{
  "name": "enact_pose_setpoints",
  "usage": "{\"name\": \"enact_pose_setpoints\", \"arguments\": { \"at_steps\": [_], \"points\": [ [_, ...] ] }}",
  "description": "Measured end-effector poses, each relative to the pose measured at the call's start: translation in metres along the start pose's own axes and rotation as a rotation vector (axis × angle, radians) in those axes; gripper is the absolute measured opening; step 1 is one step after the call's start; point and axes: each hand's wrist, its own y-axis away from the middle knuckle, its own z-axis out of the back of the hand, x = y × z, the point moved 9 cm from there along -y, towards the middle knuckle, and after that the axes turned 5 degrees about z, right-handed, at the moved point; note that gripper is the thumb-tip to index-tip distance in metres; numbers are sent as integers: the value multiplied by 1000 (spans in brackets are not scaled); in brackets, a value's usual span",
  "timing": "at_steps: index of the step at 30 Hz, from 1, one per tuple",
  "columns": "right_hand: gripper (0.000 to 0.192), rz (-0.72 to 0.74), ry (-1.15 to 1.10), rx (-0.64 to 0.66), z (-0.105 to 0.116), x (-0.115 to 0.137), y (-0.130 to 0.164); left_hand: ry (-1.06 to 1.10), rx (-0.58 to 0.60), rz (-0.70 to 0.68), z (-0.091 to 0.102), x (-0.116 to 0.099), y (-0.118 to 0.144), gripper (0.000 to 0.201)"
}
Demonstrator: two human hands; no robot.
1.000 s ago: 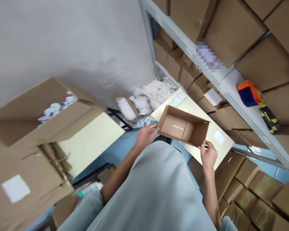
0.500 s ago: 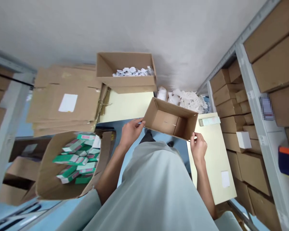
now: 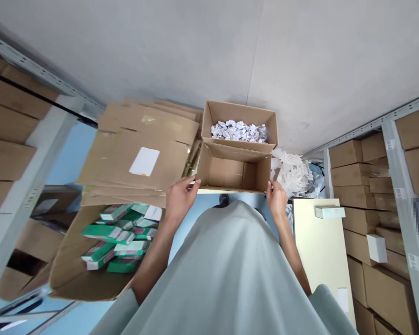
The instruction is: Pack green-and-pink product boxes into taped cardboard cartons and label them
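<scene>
1. Far left of the left-hand fingers: open carton [image 3: 73, 260] full of green-and-white packets [image 3: 118, 235], sitting below a stack of flattened cardboard [image 3: 125, 158] with a white label [image 3: 145, 161].
2. Left hand [image 3: 178, 197]: fingers closed on the near-left corner of the empty cardboard box [image 3: 233, 170], thumb on its rim.
3. Between both sets of fingers: the empty box, open top, held level over a pale tabletop edge.
4. Just beyond the fingers: second box with white paper scraps [image 3: 239, 131], touching the held box.
5. Right hand [image 3: 276, 200]: fingers gripping the near-right corner.
6. Right of the right fingers: loose white scraps [image 3: 293, 170], cream table [image 3: 317, 246], shelved cartons [image 3: 356, 172].
</scene>
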Motion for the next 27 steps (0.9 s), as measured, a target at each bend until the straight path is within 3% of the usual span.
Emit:
{"name": "enact_pose_setpoints", "arguments": {
  "at_steps": [4,8,10,12,15,17,20,22,24,27],
  "points": [
    [50,-63,3,6,-15,24,-24,-42,60,-11,12,17,-30,42],
    [49,-74,7,10,-9,33,-38,-25,127,20,8,19,-50,45],
    [50,-85,24,-12,3,34,-49,-13,70,-25,9,2,-64,62],
    [50,-74,58,-55,19,39,-73,-19,4,-140,8,-29,-82,74],
    [47,12,127,-63,37,57,-138,-73,15,-334,-11,-79,-113,70],
    [43,80,186,-2,35,71,-197,-110,53,-398,-29,-99,-133,63],
    [36,52,296,183,8,77,-282,-141,103,-412,-51,-107,-153,53],
    [38,-31,361,292,-16,71,-321,-155,130,-407,-59,-103,-156,46],
    [39,-81,399,369,-40,64,-342,-170,143,-409,-61,-99,-154,42],
    [39,-65,420,434,-66,58,-350,-196,142,-415,-59,-96,-151,41]
  ]
}}
